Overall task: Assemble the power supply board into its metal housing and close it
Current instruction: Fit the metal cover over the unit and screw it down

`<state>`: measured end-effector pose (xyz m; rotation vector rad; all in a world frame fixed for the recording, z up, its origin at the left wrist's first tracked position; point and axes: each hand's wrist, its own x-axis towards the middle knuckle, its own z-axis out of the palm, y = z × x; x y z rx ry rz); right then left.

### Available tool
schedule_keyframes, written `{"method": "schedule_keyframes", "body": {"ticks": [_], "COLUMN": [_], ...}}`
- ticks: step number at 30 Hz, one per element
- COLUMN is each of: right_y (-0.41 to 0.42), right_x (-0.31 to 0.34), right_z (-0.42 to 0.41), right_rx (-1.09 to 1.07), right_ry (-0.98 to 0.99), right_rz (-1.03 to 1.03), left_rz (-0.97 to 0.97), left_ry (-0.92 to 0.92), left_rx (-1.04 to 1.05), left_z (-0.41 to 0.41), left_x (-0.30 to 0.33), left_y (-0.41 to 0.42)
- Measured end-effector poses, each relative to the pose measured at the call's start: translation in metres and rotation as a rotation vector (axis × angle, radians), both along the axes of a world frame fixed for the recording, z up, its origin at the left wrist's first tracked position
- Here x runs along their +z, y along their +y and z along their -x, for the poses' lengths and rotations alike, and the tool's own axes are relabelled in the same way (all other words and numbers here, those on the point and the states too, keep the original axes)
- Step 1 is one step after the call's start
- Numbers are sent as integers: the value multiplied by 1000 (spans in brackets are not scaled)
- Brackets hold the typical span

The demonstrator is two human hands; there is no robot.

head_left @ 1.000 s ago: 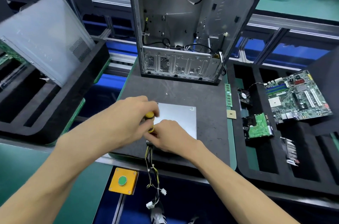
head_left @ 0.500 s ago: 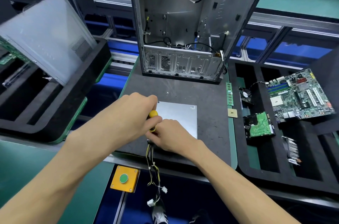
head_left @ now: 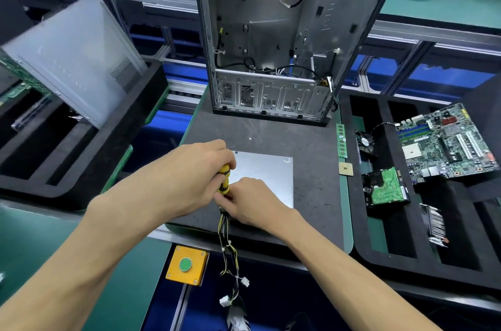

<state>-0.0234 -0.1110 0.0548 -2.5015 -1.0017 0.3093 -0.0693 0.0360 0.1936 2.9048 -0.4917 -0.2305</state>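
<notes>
Left foam tray (head_left: 81,168) held a leaning grey metal panel (head_left: 73,59). Left hand (head_left: 187,181) gripped a yellow screwdriver (head_left: 224,178) over the near-left corner of the metal housing (head_left: 265,178), flat on the worktop mat (head_left: 311,146). Right hand (head_left: 252,203) curled at the screwdriver tip; can't tell what it pinched. Wire bundle (head_left: 227,249) hung off the worktop edge. Open computer case (head_left: 271,46) stood behind. Right foam tray (head_left: 379,249) held a motherboard (head_left: 444,140), hard drive (head_left: 385,187) and fan (head_left: 364,140).

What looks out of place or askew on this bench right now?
The motherboard lies tilted across the foam tray's edge instead of seated in a slot, and the power supply's wire harness dangles off the front of the mat.
</notes>
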Motion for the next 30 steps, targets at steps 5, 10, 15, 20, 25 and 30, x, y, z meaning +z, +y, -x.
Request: {"method": "schedule_keyframes", "body": {"ticks": [5,10,15,20,25,30], "right_y": [0,-16,-44,-69,-96,-119], "right_x": [6,21,38,50,55,52], "right_z": [-2,-10,-14,-12,-5,8], "right_rx": [-26,-224,-541,-568,-609,-594], "right_ry": [-27,95,548,784,584,526], "right_rz": [-1,-331,-881,-1217,-1227,-1086], "left_rz": [64,377,788,1104,979,877], "left_ry": [-86,-401,-453,-132,117,132], "left_rx": [28,92,342,400,313,283], "left_z": [4,-1,-12,-14,-9,-4], "left_x": [3,20,10,-24,-64,-87], "left_y": [2,10,0,-22,-61,-100]}}
